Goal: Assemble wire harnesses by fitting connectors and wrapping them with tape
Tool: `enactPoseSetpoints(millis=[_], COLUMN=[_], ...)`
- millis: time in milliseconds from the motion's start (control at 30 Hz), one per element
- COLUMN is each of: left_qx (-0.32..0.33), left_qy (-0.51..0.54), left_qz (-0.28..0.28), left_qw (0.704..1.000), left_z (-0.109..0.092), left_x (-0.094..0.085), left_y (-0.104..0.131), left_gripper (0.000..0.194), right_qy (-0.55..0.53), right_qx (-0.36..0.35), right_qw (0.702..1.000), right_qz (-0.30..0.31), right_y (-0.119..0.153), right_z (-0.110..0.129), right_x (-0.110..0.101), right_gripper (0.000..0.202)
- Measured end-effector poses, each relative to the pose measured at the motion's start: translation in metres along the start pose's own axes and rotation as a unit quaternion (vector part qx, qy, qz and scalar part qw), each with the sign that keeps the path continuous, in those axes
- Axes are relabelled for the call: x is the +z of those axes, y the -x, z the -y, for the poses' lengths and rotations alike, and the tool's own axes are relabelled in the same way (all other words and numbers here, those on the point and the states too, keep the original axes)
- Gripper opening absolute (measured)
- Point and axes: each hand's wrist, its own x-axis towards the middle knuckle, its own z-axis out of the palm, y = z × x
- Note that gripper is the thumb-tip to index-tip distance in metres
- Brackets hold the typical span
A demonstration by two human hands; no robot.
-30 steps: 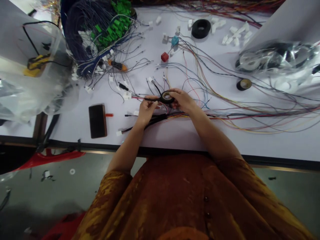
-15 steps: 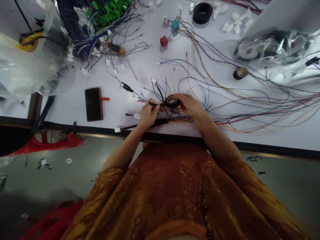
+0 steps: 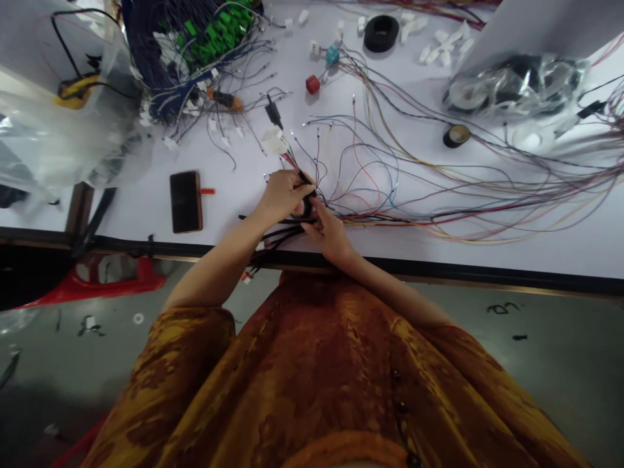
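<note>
My left hand is closed on a wire harness, its thumb and fingers pinching the black-taped stretch. White connectors and a black connector stick out beyond that hand, pointing away from me. Close below sits a roll of black tape, partly covered by both hands. My right hand curls around the roll's right side, its fingers against it. Loose thin wires fan out to the right of the hands. Dark sleeved ends lie under my wrists near the table edge.
A phone lies left of my hands. Behind are a bundle with green connectors, an orange-and-black tool, a red connector and a black tape roll. A smaller roll and bagged rolls are at right.
The tape roll has moved left and toward me, with my right hand following it. My left hand has turned, and the harness end now points away from me instead of left.
</note>
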Motion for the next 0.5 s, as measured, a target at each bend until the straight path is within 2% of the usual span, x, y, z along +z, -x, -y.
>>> enactPoseSetpoints(millis=[67,100,167,267,400,500], left_qx=[0.011,0.024,0.072,0.152,0.198,0.214], left_qy=[-0.011,-0.024,-0.079,-0.194,-0.274,-0.245], left_qz=[-0.018,-0.031,-0.063,-0.088,-0.080,-0.086], left_qw=[1.000,0.999,0.992,0.965,0.938,0.942], left_z=[-0.004,-0.004,0.000,0.011,0.026,0.034], left_x=[0.005,0.009,0.017,0.029,0.040,0.043], left_y=[0.004,0.007,0.017,0.031,0.041,0.043], left_gripper=[0.010,0.011,0.012,0.010,0.012,0.016], right_qy=[0.006,0.009,0.017,0.041,0.121,0.202], right_qx=[0.008,0.008,-0.006,-0.039,-0.049,-0.029], right_qw=[0.999,0.999,1.000,0.998,0.991,0.974], right_qz=[0.046,0.048,0.007,-0.034,0.033,0.094], right_y=[-0.005,-0.009,-0.018,-0.045,-0.095,-0.124], right_z=[0.002,0.004,0.010,0.019,0.027,0.033], right_x=[-0.009,-0.018,-0.037,-0.060,-0.062,-0.054], right_gripper=[0.053,0.045,0.028,0.019,0.023,0.029])
